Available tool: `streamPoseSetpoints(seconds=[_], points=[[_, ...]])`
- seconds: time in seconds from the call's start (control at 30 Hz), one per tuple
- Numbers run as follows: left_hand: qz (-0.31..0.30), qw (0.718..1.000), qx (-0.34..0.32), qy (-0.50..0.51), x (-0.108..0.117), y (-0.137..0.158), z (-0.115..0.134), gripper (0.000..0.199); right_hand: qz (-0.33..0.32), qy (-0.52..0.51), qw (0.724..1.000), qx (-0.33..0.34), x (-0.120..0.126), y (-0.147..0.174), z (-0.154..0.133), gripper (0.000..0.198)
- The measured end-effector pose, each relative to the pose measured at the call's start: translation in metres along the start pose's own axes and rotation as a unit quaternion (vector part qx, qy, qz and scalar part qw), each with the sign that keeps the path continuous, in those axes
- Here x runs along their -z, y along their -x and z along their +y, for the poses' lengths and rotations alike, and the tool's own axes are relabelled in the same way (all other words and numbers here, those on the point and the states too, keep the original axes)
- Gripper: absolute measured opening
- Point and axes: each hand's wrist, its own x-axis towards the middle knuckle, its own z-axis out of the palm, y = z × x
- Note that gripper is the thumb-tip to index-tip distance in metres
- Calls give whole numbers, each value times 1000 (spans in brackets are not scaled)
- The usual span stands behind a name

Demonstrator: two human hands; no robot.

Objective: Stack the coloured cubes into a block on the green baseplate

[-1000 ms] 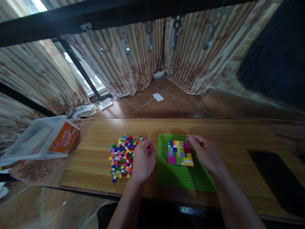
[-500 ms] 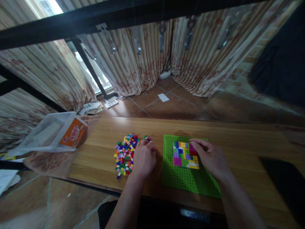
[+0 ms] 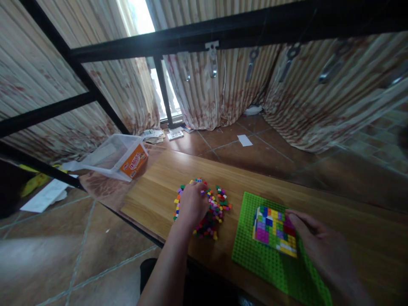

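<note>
Plastic brick block [image 3: 272, 230] | magenta, red, yellow, blue patches | green baseplate [image 3: 255, 260] beneath

This looks like a room in a home. Long patterned curtains [image 3: 223, 95] hang to the floor across the upper frame, with daylight coming through a window [image 3: 163, 89] at upper left. Brown floor tiles [image 3: 210, 146] with pale grout run beneath, and loose papers [image 3: 153, 137] lie near the curtain hem. Colourful toy bricks [image 3: 219, 208] on a wood-grain worktop [image 3: 153, 178], centre, add to the domestic look.
</note>
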Motion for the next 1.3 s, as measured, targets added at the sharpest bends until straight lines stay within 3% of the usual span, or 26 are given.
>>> streamPoseSetpoints(seconds=[0.13, 0.37, 0.53, 0.67, 0.73, 0.8, 0.87, 0.93, 1.07, 1.3], points=[[-10, 995, 73, -66, 16, -6, -19, 22, -3, 11, 1000, -4, 0, -2, 0, 40], [-48, 987, 117, -102, 16, -11, -27, 19, 9, -11, 1000, 16, -2, -3, 1, 40], [-26, 998, 39, 42, 13, -9, -14, 14, 77, -60, 994, 42, -3, 1, -1, 34], [-42, 974, -94, 204, -3, 4, 14, 13, 172, -137, 966, 132, -6, 11, -10, 27], [-61, 951, -162, 257, -13, 14, 31, 14, 130, -153, 964, 173, -9, 19, -18, 21], [-81, 932, -196, 295, -24, 23, 45, 15, 47, -153, 964, 211, -12, 27, -26, 17], [-94, 919, -203, 324, -32, 30, 53, 14, -31, -150, 958, 242, -15, 34, -33, 16], [-105, 907, -193, 359, -39, 34, 58, 14, -67, -142, 954, 256, -18, 37, -35, 15], [-120, 887, -174, 410, -46, 37, 64, 25, -72, -131, 955, 257, -21, 36, -31, 13], [-111, 888, -189, 404, -48, 41, 73, 33, -69, -111, 958, 254, -14, 32, -27, 10]])
